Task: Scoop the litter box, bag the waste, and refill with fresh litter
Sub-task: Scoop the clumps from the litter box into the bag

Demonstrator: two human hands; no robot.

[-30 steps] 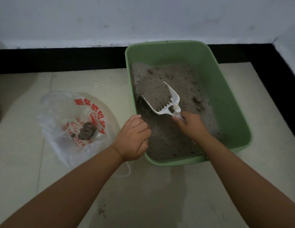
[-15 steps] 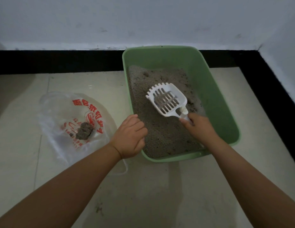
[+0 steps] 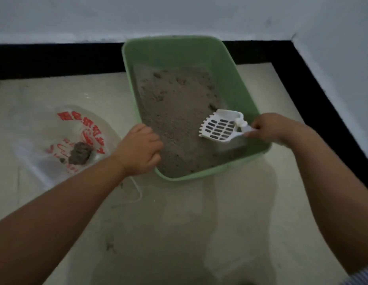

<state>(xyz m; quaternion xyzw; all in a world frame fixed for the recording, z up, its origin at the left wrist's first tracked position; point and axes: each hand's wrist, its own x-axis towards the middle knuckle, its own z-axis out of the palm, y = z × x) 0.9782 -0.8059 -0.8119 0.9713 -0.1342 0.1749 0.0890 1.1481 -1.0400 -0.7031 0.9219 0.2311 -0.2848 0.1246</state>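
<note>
A green litter box (image 3: 236,64) sits on the floor, filled with grey litter (image 3: 177,112) that holds a few darker clumps. My right hand (image 3: 271,128) grips the handle of a white slotted scoop (image 3: 220,127), held empty over the box's near right corner with its teeth pointing left. My left hand (image 3: 140,149) is curled over the box's near left rim. A clear plastic bag (image 3: 61,140) with red print lies on the floor to the left, with a grey waste clump (image 3: 80,153) inside it.
The box stands against a black baseboard (image 3: 55,58) under a white wall; the baseboard also runs down the right side (image 3: 322,112). Pale floor tiles (image 3: 179,233) lie in front of the box, with some dark specks of litter.
The scoop lifted out of the litter, its load sifted away, and swung from the box's middle to its right side. The left hand stayed on the rim.
</note>
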